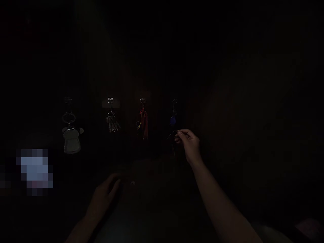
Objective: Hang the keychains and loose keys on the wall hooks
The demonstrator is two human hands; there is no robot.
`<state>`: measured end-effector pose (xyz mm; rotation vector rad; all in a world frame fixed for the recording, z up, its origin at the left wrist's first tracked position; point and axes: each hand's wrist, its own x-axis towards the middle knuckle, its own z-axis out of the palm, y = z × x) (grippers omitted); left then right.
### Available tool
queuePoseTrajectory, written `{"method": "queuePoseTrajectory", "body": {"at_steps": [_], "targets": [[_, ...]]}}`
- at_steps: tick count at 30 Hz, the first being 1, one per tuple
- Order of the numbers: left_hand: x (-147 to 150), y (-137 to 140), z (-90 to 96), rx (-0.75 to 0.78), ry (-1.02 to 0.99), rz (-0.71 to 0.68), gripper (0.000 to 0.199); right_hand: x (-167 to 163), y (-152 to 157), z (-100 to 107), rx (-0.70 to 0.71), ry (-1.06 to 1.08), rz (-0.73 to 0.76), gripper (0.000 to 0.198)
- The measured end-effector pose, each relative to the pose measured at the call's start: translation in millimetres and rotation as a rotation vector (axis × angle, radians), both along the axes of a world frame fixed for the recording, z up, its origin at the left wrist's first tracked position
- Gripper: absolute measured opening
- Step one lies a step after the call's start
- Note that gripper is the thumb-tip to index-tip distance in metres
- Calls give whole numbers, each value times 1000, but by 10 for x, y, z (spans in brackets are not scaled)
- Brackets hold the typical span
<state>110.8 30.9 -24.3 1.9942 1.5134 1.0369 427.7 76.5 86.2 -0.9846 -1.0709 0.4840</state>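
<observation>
The scene is very dark. Several key bunches hang from hooks in a row on a dark wall. My right hand (189, 143) is raised and pinches the keys at the bottom of the rightmost bunch, the one with a blue tag (173, 119). To its left hang a bunch with a red strap (143, 123), a bunch of plain metal keys (112, 123), and a ring with a pale rounded fob (71, 140). My left hand (106, 194) rests low, fingers loosely spread, holding nothing, on or just above a dark surface.
A pale, blurred patch (35, 172) sits at the lower left. Something faintly pinkish (308, 226) shows at the bottom right corner. Everything else is too dark to make out.
</observation>
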Motion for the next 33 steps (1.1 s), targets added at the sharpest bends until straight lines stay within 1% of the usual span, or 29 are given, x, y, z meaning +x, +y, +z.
{"method": "queuePoseTrajectory", "body": {"at_steps": [3,6,12,16,19,23,28,33], "targets": [[-23,18,20,-29,-60,77,31,65,85,165,53,18,-36,17],[-39,30,28,-49,-114,120,33,95,147,326,94,6,-64,15],[-46,50,25,-56,-189,117,33,89,268,623,137,-36,-97,13],[-39,50,37,-56,-179,125,30,78,366,741,140,-43,-103,9],[-37,45,43,-62,-172,133,31,75,431,769,131,-66,-96,9],[-37,30,65,-61,-165,130,30,80,502,754,109,-82,-99,10],[-33,23,105,-71,-154,134,29,89,547,703,71,-81,-118,10],[-37,34,93,-60,-155,128,28,88,537,616,50,-76,-115,11]]}}
